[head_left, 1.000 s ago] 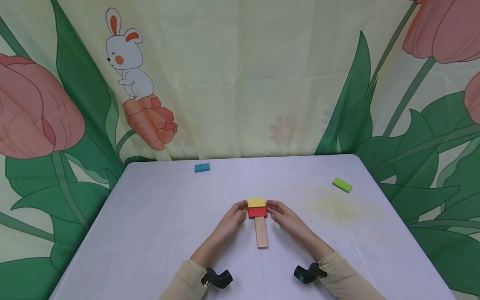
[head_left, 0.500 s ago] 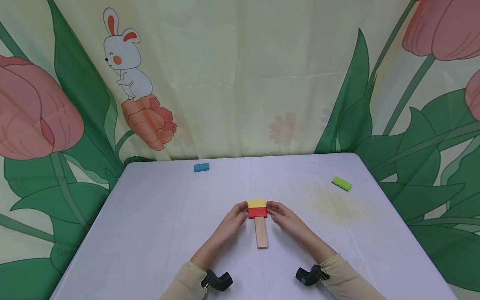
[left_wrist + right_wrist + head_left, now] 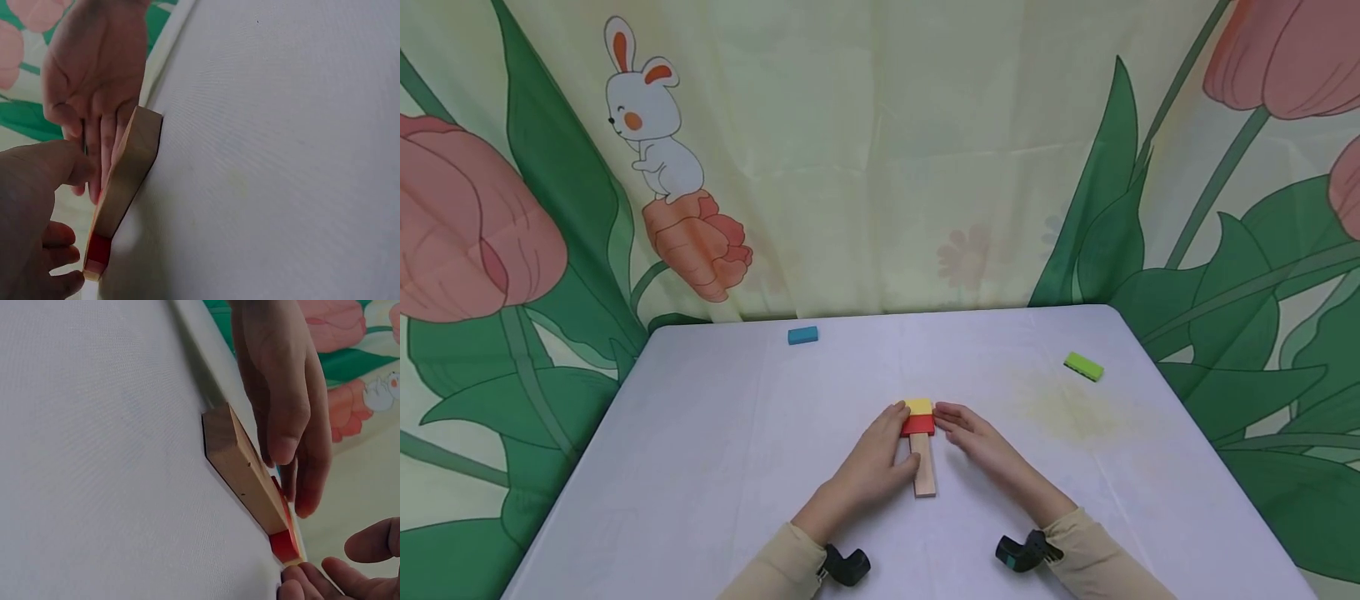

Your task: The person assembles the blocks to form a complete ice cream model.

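Note:
On the white table a plain wooden block [image 3: 925, 475] lies lengthwise. A red block [image 3: 920, 426] sits crosswise at its far end, and a yellow block [image 3: 921, 407] lies just beyond the red one. My left hand [image 3: 874, 457] reaches over from the left, its fingertips covering the left ends of the red and yellow blocks. Its thumb extends over the wooden block; in the right wrist view this left hand [image 3: 281, 387] appears above the wood, fingers loosely bent. My right hand [image 3: 977, 442] has its extended fingertips at the right ends of the coloured blocks.
A blue block [image 3: 802, 335] lies near the table's back edge, left of centre. Toward the back right is a green block [image 3: 1083, 367]. Behind the table [image 3: 715, 450] hangs a curtain [image 3: 880, 167] printed with tulips and a rabbit.
My left hand has moved right from beside the coloured blocks to partly over them, its thumb now above the wooden block. The right hand and the blocks stay nearly where they were.

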`<act>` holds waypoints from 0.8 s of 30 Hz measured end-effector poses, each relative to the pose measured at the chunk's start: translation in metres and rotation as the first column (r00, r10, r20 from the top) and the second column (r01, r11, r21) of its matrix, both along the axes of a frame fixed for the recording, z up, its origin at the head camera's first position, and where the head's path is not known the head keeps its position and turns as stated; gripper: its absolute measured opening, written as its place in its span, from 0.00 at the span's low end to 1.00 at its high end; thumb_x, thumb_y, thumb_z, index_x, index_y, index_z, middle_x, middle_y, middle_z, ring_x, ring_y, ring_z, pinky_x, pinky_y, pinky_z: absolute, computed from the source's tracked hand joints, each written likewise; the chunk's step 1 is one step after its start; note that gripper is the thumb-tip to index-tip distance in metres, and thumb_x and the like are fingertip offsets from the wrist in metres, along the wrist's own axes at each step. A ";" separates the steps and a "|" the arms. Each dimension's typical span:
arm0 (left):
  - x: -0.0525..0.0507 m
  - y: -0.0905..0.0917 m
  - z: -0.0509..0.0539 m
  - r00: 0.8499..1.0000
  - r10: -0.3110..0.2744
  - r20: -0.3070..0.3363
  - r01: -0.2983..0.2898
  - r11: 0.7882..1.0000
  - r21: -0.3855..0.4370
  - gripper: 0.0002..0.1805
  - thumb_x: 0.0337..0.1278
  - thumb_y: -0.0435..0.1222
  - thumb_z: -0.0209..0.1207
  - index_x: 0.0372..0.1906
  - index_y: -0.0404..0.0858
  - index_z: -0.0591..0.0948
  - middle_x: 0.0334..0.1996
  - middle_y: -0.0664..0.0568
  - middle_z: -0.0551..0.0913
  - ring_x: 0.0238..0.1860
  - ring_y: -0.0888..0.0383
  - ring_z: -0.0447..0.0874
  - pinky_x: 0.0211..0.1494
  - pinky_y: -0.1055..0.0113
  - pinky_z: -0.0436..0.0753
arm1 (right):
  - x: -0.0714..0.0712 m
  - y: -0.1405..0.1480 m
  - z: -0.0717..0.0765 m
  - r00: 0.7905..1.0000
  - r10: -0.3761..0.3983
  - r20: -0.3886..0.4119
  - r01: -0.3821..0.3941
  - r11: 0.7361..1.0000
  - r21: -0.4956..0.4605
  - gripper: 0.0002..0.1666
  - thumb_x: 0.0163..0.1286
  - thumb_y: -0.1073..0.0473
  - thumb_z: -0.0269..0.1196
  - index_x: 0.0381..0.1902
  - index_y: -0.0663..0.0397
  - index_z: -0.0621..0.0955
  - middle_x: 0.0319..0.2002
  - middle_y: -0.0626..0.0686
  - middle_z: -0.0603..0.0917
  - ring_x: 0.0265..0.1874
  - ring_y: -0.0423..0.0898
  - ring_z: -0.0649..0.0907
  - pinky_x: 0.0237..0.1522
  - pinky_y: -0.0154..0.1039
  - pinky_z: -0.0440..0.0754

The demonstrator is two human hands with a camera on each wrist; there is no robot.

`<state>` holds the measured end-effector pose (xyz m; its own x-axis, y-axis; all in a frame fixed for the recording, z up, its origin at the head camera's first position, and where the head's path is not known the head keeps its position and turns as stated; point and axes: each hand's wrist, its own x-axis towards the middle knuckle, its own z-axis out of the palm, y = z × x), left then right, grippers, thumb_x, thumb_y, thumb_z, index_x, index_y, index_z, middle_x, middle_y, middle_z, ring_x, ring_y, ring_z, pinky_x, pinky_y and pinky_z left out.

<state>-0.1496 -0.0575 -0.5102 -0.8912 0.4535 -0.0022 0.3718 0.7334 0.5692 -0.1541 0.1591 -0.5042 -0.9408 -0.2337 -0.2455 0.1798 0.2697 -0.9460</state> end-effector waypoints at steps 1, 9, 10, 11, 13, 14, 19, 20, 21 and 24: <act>0.000 0.000 0.000 0.999 -0.017 -0.030 0.016 0.999 -0.033 0.40 0.68 0.49 0.58 0.79 0.38 0.63 0.81 0.48 0.61 0.82 0.50 0.55 0.82 0.49 0.61 | -0.001 0.001 -0.001 1.000 0.001 -0.010 -0.001 1.000 0.005 0.30 0.80 0.61 0.50 0.77 0.60 0.66 0.73 0.63 0.73 0.75 0.60 0.70 0.76 0.64 0.64; 0.000 -0.002 -0.001 0.977 -0.160 -0.138 0.135 0.975 -0.179 0.39 0.66 0.50 0.60 0.77 0.40 0.67 0.79 0.50 0.64 0.82 0.50 0.55 0.84 0.47 0.54 | -0.001 0.019 -0.001 0.997 0.007 -0.082 0.000 0.997 0.084 0.27 0.79 0.62 0.50 0.73 0.60 0.72 0.69 0.61 0.78 0.73 0.59 0.73 0.75 0.61 0.68; 0.000 -0.002 -0.001 0.975 -0.173 -0.136 0.146 0.971 -0.187 0.38 0.66 0.50 0.60 0.77 0.40 0.68 0.79 0.51 0.64 0.82 0.50 0.55 0.84 0.47 0.54 | -0.001 0.022 -0.001 0.996 0.003 -0.085 0.005 0.996 0.094 0.27 0.80 0.62 0.50 0.73 0.61 0.72 0.69 0.61 0.78 0.73 0.59 0.73 0.75 0.61 0.68; 0.000 -0.002 -0.001 0.974 -0.183 -0.137 0.155 0.969 -0.194 0.37 0.66 0.50 0.61 0.76 0.41 0.69 0.79 0.51 0.64 0.82 0.50 0.56 0.84 0.47 0.55 | -0.001 0.024 0.000 0.996 -0.006 -0.085 0.015 0.994 0.109 0.26 0.80 0.61 0.50 0.72 0.60 0.72 0.69 0.61 0.78 0.73 0.59 0.73 0.75 0.60 0.68; 0.000 -0.001 0.000 0.972 -0.194 -0.133 0.164 0.965 -0.207 0.36 0.66 0.51 0.60 0.75 0.42 0.70 0.79 0.51 0.65 0.82 0.51 0.57 0.84 0.48 0.56 | -0.001 0.029 0.001 0.996 -0.028 -0.088 0.040 0.989 0.142 0.26 0.80 0.61 0.50 0.72 0.59 0.73 0.69 0.60 0.78 0.73 0.58 0.73 0.75 0.60 0.69; -0.001 -0.001 0.001 0.971 -0.196 -0.134 0.165 0.963 -0.213 0.36 0.66 0.51 0.60 0.74 0.42 0.71 0.79 0.51 0.65 0.81 0.51 0.58 0.84 0.47 0.57 | -0.001 0.033 0.002 0.995 -0.039 -0.092 0.053 0.986 0.156 0.25 0.80 0.61 0.50 0.71 0.59 0.73 0.69 0.60 0.78 0.73 0.58 0.73 0.75 0.60 0.69; -0.001 -0.001 0.006 0.974 -0.192 -0.124 0.160 0.960 -0.231 0.34 0.66 0.51 0.61 0.73 0.43 0.72 0.78 0.52 0.66 0.80 0.53 0.60 0.84 0.48 0.57 | -0.006 0.050 0.003 0.988 -0.085 -0.129 0.111 0.971 0.209 0.24 0.81 0.62 0.48 0.70 0.61 0.74 0.68 0.61 0.78 0.71 0.58 0.74 0.74 0.59 0.71; -0.001 -0.001 0.006 0.974 -0.190 -0.123 0.158 0.960 -0.231 0.33 0.66 0.50 0.61 0.73 0.43 0.72 0.78 0.52 0.67 0.80 0.53 0.60 0.84 0.48 0.57 | -0.007 0.054 0.003 0.986 -0.083 -0.144 0.113 0.969 0.218 0.24 0.81 0.62 0.48 0.70 0.62 0.74 0.68 0.62 0.78 0.71 0.59 0.74 0.74 0.58 0.71; -0.001 -0.001 0.007 0.975 -0.188 -0.118 0.157 0.960 -0.232 0.33 0.67 0.50 0.61 0.73 0.43 0.72 0.78 0.52 0.67 0.80 0.54 0.60 0.84 0.49 0.57 | -0.008 0.058 0.003 0.984 -0.085 -0.154 0.118 0.968 0.222 0.24 0.81 0.62 0.48 0.70 0.63 0.74 0.68 0.63 0.78 0.71 0.59 0.75 0.73 0.57 0.72; -0.002 -0.002 0.008 0.976 -0.187 -0.110 0.158 0.960 -0.232 0.33 0.66 0.50 0.61 0.73 0.43 0.72 0.77 0.52 0.67 0.80 0.54 0.60 0.84 0.49 0.56 | -0.012 0.072 0.004 0.977 -0.082 -0.196 0.134 0.954 0.269 0.24 0.81 0.62 0.48 0.69 0.63 0.75 0.67 0.63 0.79 0.69 0.58 0.76 0.71 0.54 0.74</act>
<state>-0.1518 -0.0598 -0.5022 -0.7989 0.6014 -0.0091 0.5635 0.7536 0.3386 -0.1658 0.2312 -0.5005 -0.9911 -0.0751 -0.1096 0.0554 0.5159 -0.8548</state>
